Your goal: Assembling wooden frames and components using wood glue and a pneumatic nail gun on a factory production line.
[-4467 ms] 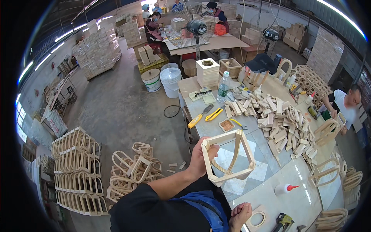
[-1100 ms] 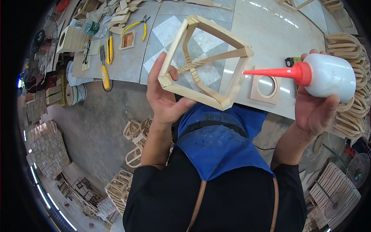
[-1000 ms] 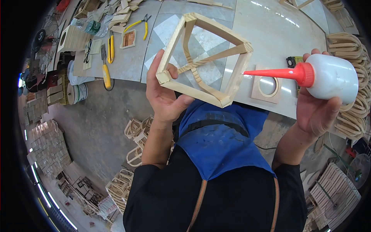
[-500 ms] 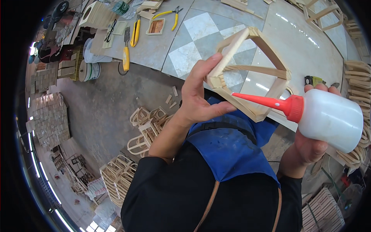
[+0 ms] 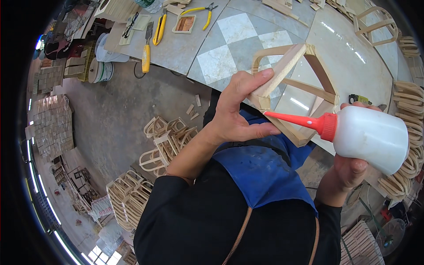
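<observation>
- White plastic makes up the one bottle (image 5: 371, 137), lying level across the right hand (image 5: 349, 171), whose fingers and thumb wrap it from beneath; how hard they squeeze, I cannot tell.
- The left hand (image 5: 234, 106) grips the one wooden frame (image 5: 285, 73) near a corner, thumb below and fingers above, holding it tilted over the table's near edge.
- The bottle's red nozzle (image 5: 296, 119) points at that corner; whether its tip touches wood is unclear. To do this well, I would keep the frame steady, rest the tip lightly at the joint, press gently and evenly, and keep the left thumb clear.
- Beyond, on the table (image 5: 335, 70), I count one yellow-handled scraper (image 5: 146, 59), one yellow knife (image 5: 160, 30), one pair of pliers (image 5: 209, 18), one small wooden tray (image 5: 184, 24) and one arched frame (image 5: 377, 31).
- Farther down, on the floor (image 5: 115, 106), lie three loose offcuts (image 5: 190, 109) and a pile of bent-wood frames (image 5: 168, 145), too tangled to count.
</observation>
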`<action>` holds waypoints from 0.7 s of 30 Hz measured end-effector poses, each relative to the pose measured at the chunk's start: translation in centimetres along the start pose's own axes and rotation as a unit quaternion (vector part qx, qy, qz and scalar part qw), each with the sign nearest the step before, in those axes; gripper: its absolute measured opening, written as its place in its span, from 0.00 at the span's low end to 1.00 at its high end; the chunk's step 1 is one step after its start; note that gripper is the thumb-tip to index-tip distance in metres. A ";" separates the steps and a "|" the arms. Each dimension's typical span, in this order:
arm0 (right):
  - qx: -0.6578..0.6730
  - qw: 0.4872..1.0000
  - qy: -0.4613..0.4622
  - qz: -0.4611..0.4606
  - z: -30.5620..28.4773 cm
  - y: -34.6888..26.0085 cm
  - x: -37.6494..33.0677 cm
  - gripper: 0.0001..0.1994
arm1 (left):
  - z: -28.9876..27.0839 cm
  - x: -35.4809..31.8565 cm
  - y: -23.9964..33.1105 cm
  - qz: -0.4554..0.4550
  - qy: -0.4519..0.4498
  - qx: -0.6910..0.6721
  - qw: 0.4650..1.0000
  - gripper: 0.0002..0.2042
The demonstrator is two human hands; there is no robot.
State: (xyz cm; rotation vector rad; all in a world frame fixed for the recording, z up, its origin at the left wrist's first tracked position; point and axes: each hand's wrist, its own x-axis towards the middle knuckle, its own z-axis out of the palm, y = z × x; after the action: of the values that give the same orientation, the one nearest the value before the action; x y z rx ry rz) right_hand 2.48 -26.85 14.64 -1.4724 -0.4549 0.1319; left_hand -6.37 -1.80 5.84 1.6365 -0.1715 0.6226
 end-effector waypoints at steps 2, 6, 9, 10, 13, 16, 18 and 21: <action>-0.003 1.000 0.003 -0.001 0.1 0.0 0.0 0.54 | 0.0 0.0 0.0 0.000 0.000 0.000 1.000 0.46; 0.012 0.999 0.030 -0.007 0.6 0.0 0.0 0.53 | 0.1 0.0 -0.2 0.010 0.007 -0.005 1.000 0.45; 0.011 0.999 0.044 -0.022 0.8 0.2 0.1 0.53 | 0.1 -0.1 -0.2 0.008 0.005 -0.006 1.000 0.45; 0.011 0.998 0.052 -0.029 0.8 0.2 0.1 0.53 | 0.1 -0.1 -0.2 0.006 0.005 -0.006 1.000 0.45; 0.014 0.998 0.049 -0.034 0.8 0.2 0.1 0.53 | 0.0 -0.1 -0.1 0.005 0.003 -0.006 1.000 0.45; 0.024 0.999 0.018 -0.025 0.5 0.2 0.0 0.52 | 0.0 -0.1 0.0 0.006 -0.001 -0.004 1.000 0.45; 0.020 0.999 0.023 -0.031 0.4 0.3 0.1 0.52 | 0.0 -0.1 -0.1 0.010 0.001 -0.003 1.000 0.45; 0.012 0.998 0.036 -0.050 0.3 0.6 0.5 0.51 | 0.1 -0.1 -0.1 0.021 0.007 0.003 1.000 0.46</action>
State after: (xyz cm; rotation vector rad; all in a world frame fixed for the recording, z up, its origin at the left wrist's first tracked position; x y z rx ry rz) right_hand 2.92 -26.31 14.16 -1.4241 -0.4647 0.0047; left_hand -6.37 -1.90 5.70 1.6364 -0.1938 0.6665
